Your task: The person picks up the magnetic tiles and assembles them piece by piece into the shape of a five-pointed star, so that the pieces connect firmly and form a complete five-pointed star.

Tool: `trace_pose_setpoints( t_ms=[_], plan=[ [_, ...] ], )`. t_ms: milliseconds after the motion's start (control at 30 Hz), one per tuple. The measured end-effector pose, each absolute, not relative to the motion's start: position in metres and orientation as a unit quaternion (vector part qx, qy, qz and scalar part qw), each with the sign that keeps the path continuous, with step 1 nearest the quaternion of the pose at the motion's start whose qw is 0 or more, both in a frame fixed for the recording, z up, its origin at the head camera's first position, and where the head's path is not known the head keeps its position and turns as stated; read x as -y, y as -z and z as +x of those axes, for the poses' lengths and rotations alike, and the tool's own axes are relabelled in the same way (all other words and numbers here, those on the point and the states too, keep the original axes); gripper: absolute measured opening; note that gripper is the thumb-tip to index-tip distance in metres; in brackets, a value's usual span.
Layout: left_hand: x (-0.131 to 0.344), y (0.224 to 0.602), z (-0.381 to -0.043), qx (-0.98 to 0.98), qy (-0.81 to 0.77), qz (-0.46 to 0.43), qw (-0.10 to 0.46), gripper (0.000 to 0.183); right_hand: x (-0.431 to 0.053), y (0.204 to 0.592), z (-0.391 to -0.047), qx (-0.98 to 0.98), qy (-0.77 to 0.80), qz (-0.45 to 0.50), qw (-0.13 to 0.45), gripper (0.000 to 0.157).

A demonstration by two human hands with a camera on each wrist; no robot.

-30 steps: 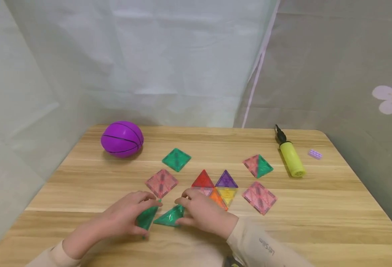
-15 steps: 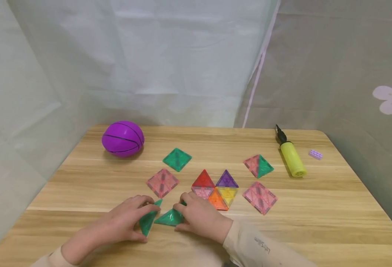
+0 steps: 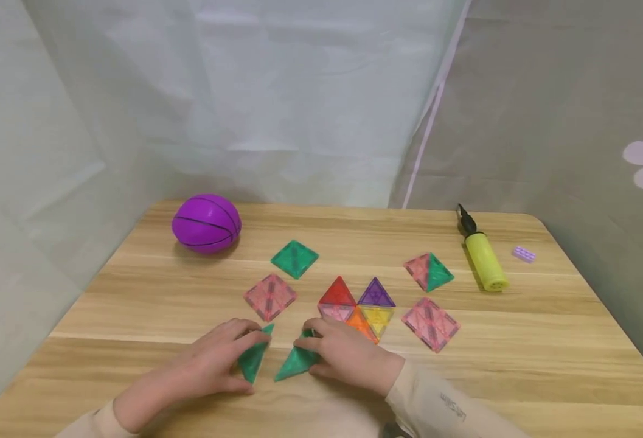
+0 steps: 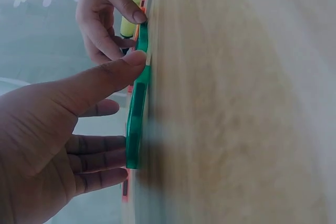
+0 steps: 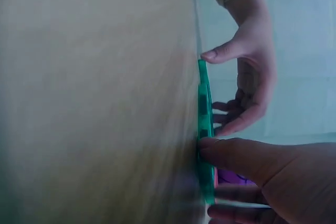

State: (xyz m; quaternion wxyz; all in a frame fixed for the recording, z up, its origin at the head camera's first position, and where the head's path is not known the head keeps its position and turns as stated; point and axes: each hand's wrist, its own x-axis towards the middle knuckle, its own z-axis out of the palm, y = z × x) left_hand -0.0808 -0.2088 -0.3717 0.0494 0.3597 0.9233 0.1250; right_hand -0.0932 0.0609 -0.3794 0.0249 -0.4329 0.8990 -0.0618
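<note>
On the wooden tabletop, seen from the head, our left hand has its grip pinching the left green triangle between thumb and fingers. Our right hand has its grip pinching the right green triangle too. We see a gap between the two. Just past them we have a pink diamond, and beside our right hand lie a red triangle and an orange triangle. Farther back sit a purple ball and a yellow pump.

From the left wrist, we see our left thumb on the left green triangle's near edge, low against the tabletop.

From the right wrist, our right thumb presses the right green triangle, and the green bits line up, so we cannot tell them apart well.
</note>
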Motion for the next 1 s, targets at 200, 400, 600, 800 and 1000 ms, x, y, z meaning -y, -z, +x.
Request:
trace_pose_setpoints(
  t_ms=[200, 400, 600, 800, 1000],
  plan=[
    [0.202, 0.372, -0.079, -0.926, -0.121, 0.353, 0.051, 0.069, -0.068, 0.377, -0.093, -0.891, 0.034, -0.453, 0.017, 0.046],
    [0.193, 0.375, -0.078, -0.928, -0.132, 0.347, 0.044, 0.07, -0.074, 0.378, -0.095, -0.895, 0.03, -0.444, 0.007, 0.042],
    [0.181, 0.374, -0.079, -0.932, -0.13, 0.336, 0.035, 0.069, -0.079, 0.378, -0.099, -0.896, 0.03, -0.443, -0.01, 0.04],
    [0.168, 0.375, -0.081, -0.937, -0.125, 0.326, 0.025, 0.068, -0.082, 0.381, -0.102, -0.894, 0.039, -0.445, -0.03, 0.033],
    [0.159, 0.378, -0.082, -0.941, -0.126, 0.313, 0.008, 0.066, -0.08, 0.383, -0.103, -0.893, 0.047, -0.445, -0.042, 0.032]
  ],
)
